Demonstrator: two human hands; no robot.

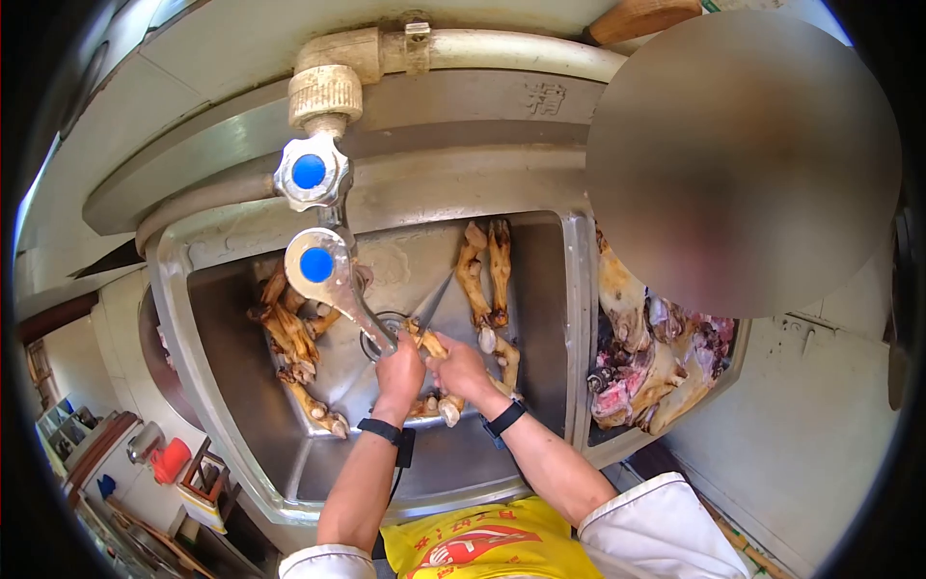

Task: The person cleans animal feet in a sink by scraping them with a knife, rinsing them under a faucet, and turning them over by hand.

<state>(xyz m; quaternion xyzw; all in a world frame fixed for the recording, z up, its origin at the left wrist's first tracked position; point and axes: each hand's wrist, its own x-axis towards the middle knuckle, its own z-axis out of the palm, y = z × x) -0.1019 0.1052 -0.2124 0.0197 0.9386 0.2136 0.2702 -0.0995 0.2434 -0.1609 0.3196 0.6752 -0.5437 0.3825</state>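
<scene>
Steel sink (444, 470), right hand (461, 370) clamped round pale bony trotter (449, 409), left hand (400, 372) seemingly gripping knife (434, 301)

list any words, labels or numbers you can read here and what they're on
"精", likely: one character stamped on the grey steel ledge behind the sink.
Red print on the yellow apron: too blurred and cut off to read.
Blue round caps on two metal tap handles: no text.
</scene>
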